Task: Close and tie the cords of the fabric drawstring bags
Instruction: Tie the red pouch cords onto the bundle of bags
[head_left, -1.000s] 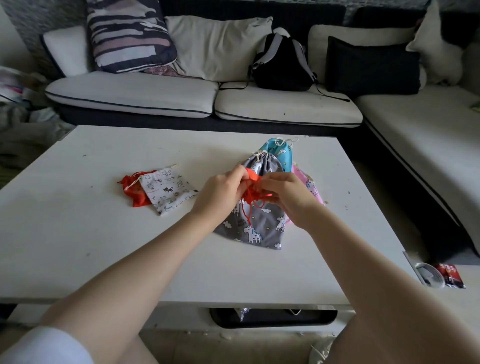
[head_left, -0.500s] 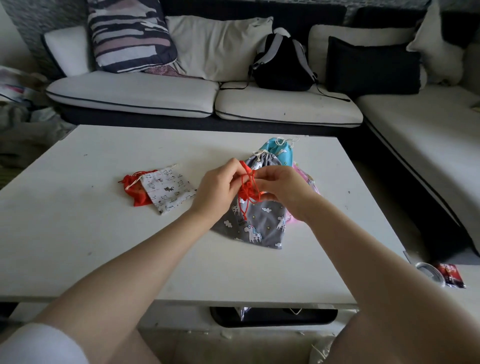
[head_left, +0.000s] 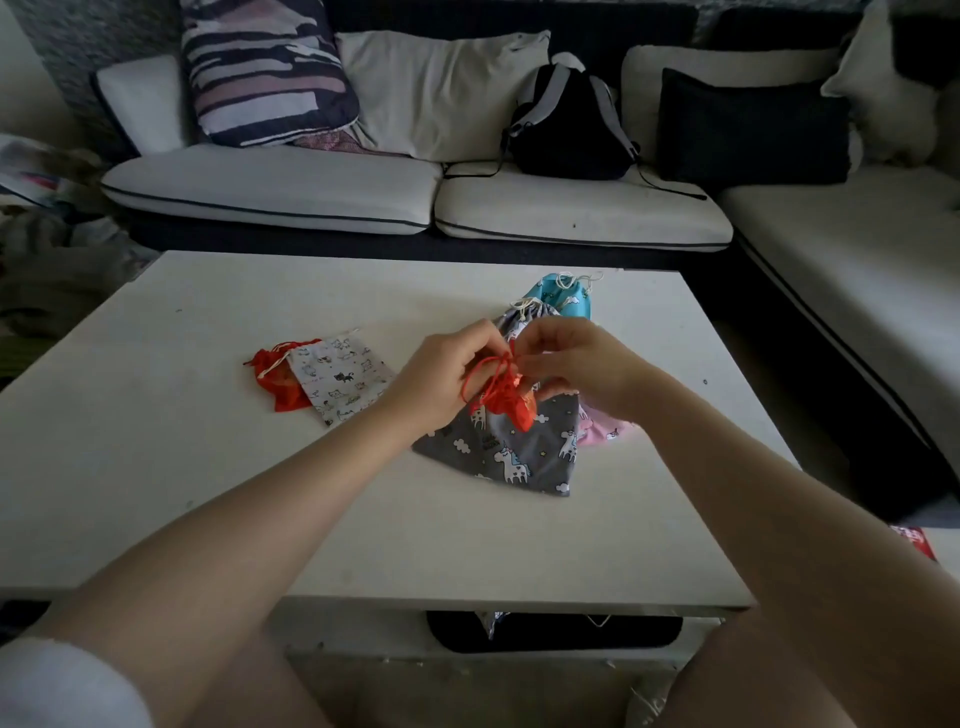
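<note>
A small red bag (head_left: 511, 408) hangs between my hands above the white table (head_left: 208, 467), its mouth bunched. My left hand (head_left: 447, 374) pinches its red cord (head_left: 480, 371), which loops out to the left. My right hand (head_left: 569, 364) pinches the cord's other part just above the bag. Under them lies a grey unicorn bag (head_left: 519, 452) with its cord drawn. A blue bag (head_left: 563, 296) and a pink bag (head_left: 602, 428) lie behind and right of it. At the left, a white cat-print bag (head_left: 340, 376) overlaps another red bag (head_left: 275, 382).
A sofa (head_left: 322, 187) with cushions and a black backpack (head_left: 569, 124) runs along the table's far side and right. A shelf under the table (head_left: 550, 631) holds dark items. A red packet (head_left: 914, 540) lies on the floor at the right.
Both hands have lifted the small red bag a little and drawn the red cord into a loop; the bag's mouth is more bunched. The other bags have not moved.
</note>
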